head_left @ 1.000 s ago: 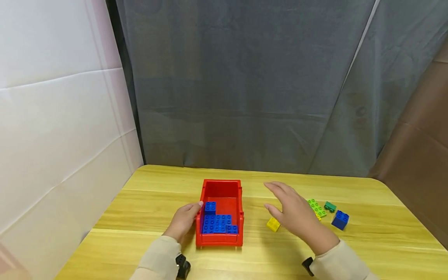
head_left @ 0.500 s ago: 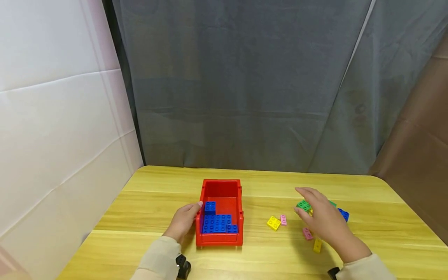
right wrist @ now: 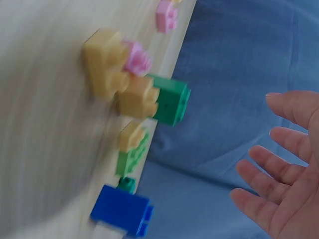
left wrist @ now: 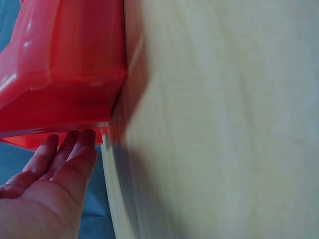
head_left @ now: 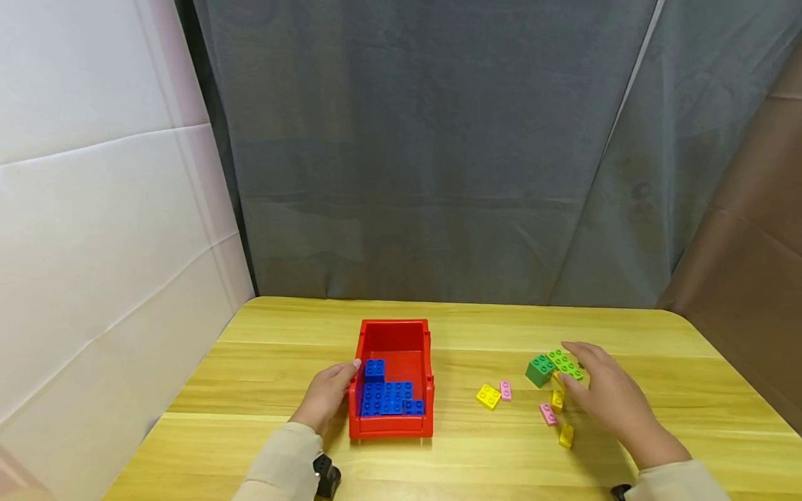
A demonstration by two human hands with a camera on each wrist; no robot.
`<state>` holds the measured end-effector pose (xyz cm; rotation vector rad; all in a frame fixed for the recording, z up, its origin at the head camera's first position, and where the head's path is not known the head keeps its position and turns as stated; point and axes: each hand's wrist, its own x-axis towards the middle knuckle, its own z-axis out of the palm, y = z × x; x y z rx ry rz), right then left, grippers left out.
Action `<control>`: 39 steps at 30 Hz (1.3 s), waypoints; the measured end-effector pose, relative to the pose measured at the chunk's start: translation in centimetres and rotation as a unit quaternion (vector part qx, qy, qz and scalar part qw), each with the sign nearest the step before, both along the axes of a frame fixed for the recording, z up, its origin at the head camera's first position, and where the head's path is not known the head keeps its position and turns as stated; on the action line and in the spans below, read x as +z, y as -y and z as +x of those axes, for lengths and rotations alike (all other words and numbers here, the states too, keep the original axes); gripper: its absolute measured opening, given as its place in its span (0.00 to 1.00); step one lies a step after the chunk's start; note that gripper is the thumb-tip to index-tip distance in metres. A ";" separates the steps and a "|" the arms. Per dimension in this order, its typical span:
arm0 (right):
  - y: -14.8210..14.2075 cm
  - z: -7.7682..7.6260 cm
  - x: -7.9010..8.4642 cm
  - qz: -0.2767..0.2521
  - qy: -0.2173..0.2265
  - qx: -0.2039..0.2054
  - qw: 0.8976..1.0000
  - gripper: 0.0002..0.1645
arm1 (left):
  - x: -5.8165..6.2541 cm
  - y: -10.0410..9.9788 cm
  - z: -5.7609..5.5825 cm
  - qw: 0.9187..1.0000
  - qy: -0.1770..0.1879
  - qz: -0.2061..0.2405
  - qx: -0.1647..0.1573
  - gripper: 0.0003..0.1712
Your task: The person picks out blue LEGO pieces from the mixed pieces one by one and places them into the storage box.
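My left hand holds the left side of a red box, its thumb tip at the rim. In the left wrist view its fingers meet the box's outer wall. Several blue bricks sit inside the box, toward the near end. My right hand, fingers spread and holding nothing, is over the scattered bricks at the right. Beside its fingertips lie a lime brick and a dark green brick. A blue brick, hidden in the head view, shows in the right wrist view.
Between the box and my right hand lie a flat yellow brick and a pink brick. Another pink brick and small yellow bricks lie nearer. A grey curtain hangs behind the wooden table.
My right hand has moved right and slightly lower in the head view, uncovering green, pink and yellow bricks while covering the blue one. The left hand and box stay in place.
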<state>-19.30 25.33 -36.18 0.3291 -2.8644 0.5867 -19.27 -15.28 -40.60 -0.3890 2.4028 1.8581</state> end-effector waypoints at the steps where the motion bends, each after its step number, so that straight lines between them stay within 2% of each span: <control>1: -0.3 -0.1 -0.1 0.002 0.003 -0.004 1.000 0.34 | 0.0 0.0 0.0 1.000 -0.001 0.000 -0.001 0.34; 11: -2.7 -0.4 -0.9 0.015 0.029 -0.037 0.999 0.33 | 0.0 0.1 -0.2 1.000 0.005 0.001 0.000 0.34; 21: -3.9 -1.0 -1.2 0.040 0.083 -0.113 0.989 0.34 | -0.1 0.1 -0.1 1.000 0.010 0.001 0.000 0.35; 31: -4.8 -2.1 -1.5 0.056 0.141 -0.125 0.980 0.36 | -0.2 0.2 -0.1 1.000 0.011 0.005 0.001 0.36; 39: -5.2 -2.9 -1.6 0.060 0.165 -0.127 0.976 0.36 | -0.1 0.2 -0.2 1.000 0.015 0.000 0.000 0.36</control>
